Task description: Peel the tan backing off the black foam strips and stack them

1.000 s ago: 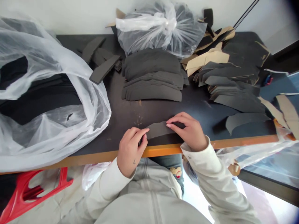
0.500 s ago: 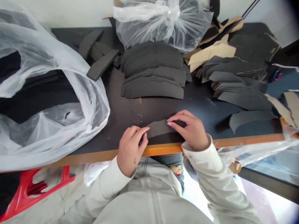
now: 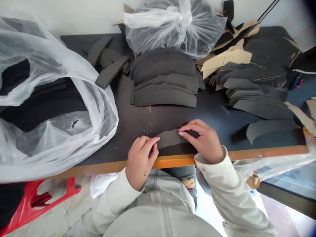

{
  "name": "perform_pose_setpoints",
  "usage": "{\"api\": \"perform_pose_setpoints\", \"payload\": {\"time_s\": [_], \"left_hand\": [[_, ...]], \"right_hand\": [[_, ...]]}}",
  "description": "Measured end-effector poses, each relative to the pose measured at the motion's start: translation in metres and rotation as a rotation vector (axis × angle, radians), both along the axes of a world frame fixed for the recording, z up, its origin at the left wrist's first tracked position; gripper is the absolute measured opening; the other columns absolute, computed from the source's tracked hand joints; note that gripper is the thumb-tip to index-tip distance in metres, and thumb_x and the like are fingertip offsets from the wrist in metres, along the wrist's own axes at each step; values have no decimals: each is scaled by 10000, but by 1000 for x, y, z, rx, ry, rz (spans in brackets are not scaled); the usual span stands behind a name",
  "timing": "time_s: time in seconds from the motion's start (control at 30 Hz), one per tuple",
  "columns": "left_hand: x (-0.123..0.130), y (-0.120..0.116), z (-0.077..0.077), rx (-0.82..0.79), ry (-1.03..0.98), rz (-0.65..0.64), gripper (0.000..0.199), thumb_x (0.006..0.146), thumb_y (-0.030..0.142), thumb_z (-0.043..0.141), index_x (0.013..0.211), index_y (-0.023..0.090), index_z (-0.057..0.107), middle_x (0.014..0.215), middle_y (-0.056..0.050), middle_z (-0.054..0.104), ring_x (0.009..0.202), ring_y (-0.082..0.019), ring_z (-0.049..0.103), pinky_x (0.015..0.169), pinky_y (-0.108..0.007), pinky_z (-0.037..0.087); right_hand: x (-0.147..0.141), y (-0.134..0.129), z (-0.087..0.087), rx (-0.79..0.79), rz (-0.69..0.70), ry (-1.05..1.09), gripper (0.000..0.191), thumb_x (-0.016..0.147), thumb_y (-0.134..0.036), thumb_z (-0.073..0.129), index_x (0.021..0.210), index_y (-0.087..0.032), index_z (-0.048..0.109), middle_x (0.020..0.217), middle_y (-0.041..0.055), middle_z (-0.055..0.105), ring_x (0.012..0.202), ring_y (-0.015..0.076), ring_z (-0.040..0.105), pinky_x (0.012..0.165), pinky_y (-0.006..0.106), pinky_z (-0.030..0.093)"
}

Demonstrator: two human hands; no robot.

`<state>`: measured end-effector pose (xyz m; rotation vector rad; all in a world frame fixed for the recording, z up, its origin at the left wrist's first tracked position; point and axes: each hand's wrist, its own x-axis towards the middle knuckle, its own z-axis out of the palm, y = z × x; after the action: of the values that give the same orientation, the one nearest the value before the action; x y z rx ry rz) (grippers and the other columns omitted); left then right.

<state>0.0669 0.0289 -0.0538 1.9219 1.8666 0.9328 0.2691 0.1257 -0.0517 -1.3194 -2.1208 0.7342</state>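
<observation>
A thin, curved dark grey piece [image 3: 170, 138] lies between my hands near the front edge of the dark table. Its left end is pinched between thumb and forefinger of my left hand [image 3: 141, 161]. At its right end, my right hand [image 3: 206, 140] pinches it the same way, the fingertips hiding the corner. Behind them sits a fanned stack of curved dark grey pieces [image 3: 164, 95]. One loose curved piece [image 3: 271, 127] rests to the right, close to the edge.
A large open plastic bag [image 3: 103, 115] with black material takes up the left. Further back is a knotted clear bag [image 3: 172, 29]. Dark pieces [image 3: 108, 72] lie back left, more piles [image 3: 259, 95] at right. A red stool [image 3: 22, 210] stands below the table [image 3: 123, 131].
The whole view has shifted slightly, so everything sits a little lower and further right. My hands keep the same pinch on the piece.
</observation>
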Motion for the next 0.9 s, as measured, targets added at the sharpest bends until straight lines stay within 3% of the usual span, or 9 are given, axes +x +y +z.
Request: {"api": "perform_pose_setpoints", "payload": {"time_s": [0.3, 0.43, 0.57, 0.73, 0.9], "left_hand": [[0, -1, -4, 28, 22, 0, 237, 933, 133, 485, 1091, 212, 644, 854, -26, 600, 767, -159, 541, 753, -293, 470], [1, -2, -5, 34, 90, -10, 231, 927, 131, 488, 1093, 198, 633, 858, -36, 608, 771, -168, 546, 754, -298, 469], [-4, -6, 6, -58, 142, 99, 349, 895, 238, 570, 1238, 190, 523, 827, -25, 618, 762, -186, 584, 745, -312, 475], [-16, -11, 22, -301, -182, 188, 285, 894, 306, 578, 1150, 221, 486, 706, 50, 600, 602, -124, 564, 641, -255, 468], [-21, -17, 20, -304, -313, 191, 276, 892, 283, 579, 1146, 234, 484, 756, 44, 634, 632, -115, 569, 650, -244, 465]], "right_hand": [[-1, -1, 0, 7, -5, -11, 70, 847, -302, 668, 839, -263, 726, 854, 20, 663, 789, 171, 643, 745, 309, 516], [0, -3, -2, 39, 31, -51, 151, 885, -276, 616, 946, -297, 753, 880, 18, 626, 783, 149, 618, 721, 288, 498], [2, -4, -6, 69, 102, -84, 248, 919, -243, 548, 1010, -351, 752, 868, 14, 577, 751, 127, 582, 679, 270, 472], [3, -3, -7, 93, 101, -127, 259, 909, -226, 556, 1009, -361, 752, 871, 11, 579, 752, 126, 582, 644, 263, 452], [3, -3, -7, 94, 101, -154, 244, 909, -240, 565, 1015, -358, 751, 883, 13, 582, 766, 132, 583, 632, 263, 443]]}}
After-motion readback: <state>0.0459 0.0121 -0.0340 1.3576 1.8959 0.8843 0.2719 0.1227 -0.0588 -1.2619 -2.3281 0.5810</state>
